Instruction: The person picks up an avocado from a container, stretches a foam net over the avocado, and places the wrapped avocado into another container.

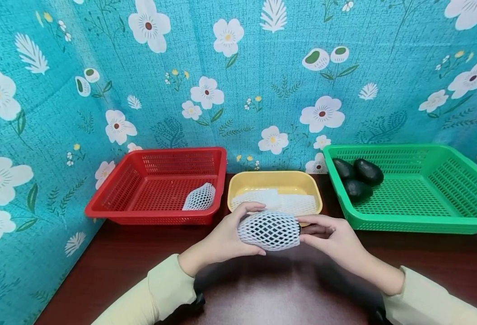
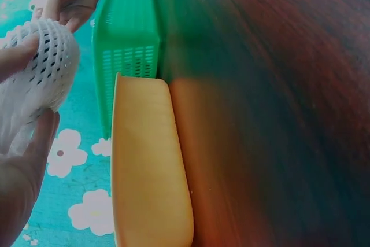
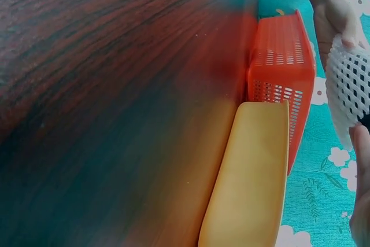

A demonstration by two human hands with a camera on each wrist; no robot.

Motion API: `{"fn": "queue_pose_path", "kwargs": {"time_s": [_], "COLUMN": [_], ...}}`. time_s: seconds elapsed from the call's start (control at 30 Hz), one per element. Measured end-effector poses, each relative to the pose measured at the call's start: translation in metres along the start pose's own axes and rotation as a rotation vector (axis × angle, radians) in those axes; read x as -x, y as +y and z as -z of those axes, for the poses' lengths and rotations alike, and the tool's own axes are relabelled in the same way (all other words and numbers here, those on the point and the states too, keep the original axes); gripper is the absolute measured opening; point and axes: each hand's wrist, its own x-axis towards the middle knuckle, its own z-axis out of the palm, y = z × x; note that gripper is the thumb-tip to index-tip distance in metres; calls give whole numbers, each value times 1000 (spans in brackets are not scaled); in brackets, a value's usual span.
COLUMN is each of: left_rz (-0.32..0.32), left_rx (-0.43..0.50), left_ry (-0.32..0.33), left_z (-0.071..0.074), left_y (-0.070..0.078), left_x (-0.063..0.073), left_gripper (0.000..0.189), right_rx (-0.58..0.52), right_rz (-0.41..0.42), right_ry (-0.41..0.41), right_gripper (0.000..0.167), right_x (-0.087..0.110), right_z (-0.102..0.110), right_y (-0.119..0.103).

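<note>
An avocado wrapped in a white foam net [image 1: 268,230] is held above the table, its dark skin showing through the mesh. My left hand [image 1: 226,237] grips the wrapped avocado around its left end, thumb below and fingers above. At the net's right mouth, my right hand [image 1: 336,239] pinches the edge with thumb and forefinger, other fingers against the dark end. The right wrist view shows a fingertip by that dark end of the foam net [image 3: 350,79]. In the left wrist view, the foam net [image 2: 58,67] lies between left thumb and fingers.
A red basket [image 1: 155,216] at the left contains another netted fruit [image 1: 200,197]. Behind my hands, a yellow tray [image 1: 273,177] carries flat white foam nets [image 1: 299,204]. Several bare dark avocados [image 1: 368,172] lie in the left part of a green basket [image 1: 425,221]. A flowered cloth hangs behind.
</note>
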Motion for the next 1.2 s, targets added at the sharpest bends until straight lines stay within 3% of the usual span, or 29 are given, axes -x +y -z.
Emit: {"fn": "queue_pose_path", "kwargs": {"time_s": [0.1,0.27,0.47,0.87,1.07,1.2], "left_rz": [2,-59,-78,-77,-110,-130], "left_rx": [20,8,21,-73,-99,-109], "left_ry": [24,39,19,-39,-40,-41], "left_z": [0,-3,-4,-3,-5,-6], "left_y": [-1,-4,-4,-1,-4,-4], "left_x": [0,1,0,-4,-4,-5], "left_gripper": [80,75,78,85,86,85], "right_rx": [21,31,61,112,79,53], "right_rz": [-54,-83,-91,-116,-177,-165], "right_ry": [4,-38,-38,-12,-29,-36], "right_gripper": [37,36,32,26,27,27], "right_x": [0,-1,0,-2,-2,0], "right_z": [1,3,3,0,-2,-4], "right_y": [-1,-4,-5,-6,-3,0]}}
